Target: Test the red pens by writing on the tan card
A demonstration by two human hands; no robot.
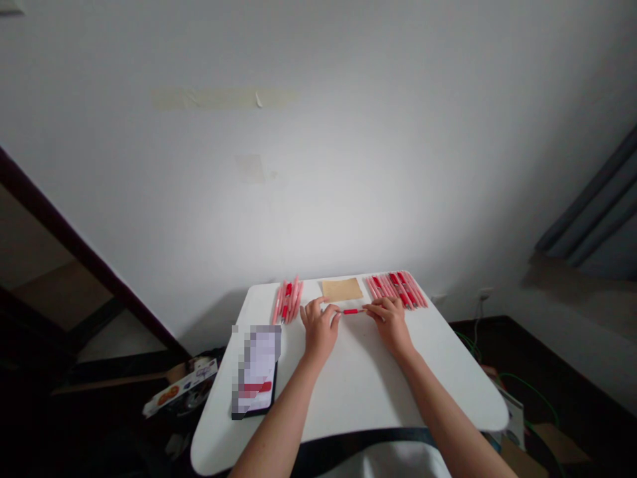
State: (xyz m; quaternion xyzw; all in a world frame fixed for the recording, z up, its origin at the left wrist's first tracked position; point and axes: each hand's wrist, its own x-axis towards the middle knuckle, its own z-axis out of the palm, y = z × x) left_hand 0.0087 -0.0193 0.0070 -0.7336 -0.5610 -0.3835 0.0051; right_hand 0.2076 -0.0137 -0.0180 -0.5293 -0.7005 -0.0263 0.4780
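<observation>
A slim pen with a red middle lies level between my two hands, just in front of a tan piece of paper. Its left end is pinched by my left hand, its right end by my right hand. The fingers cover both tips of the pen. Beyond my left hand is a small bunch of pink and red pens. A larger row of pink and red pens lies side by side behind my right hand.
The white table has rounded corners and stands against a pale wall. A phone with a lit screen lies at the left. Boxes and green cables are on the floor at the right; clutter sits at the left.
</observation>
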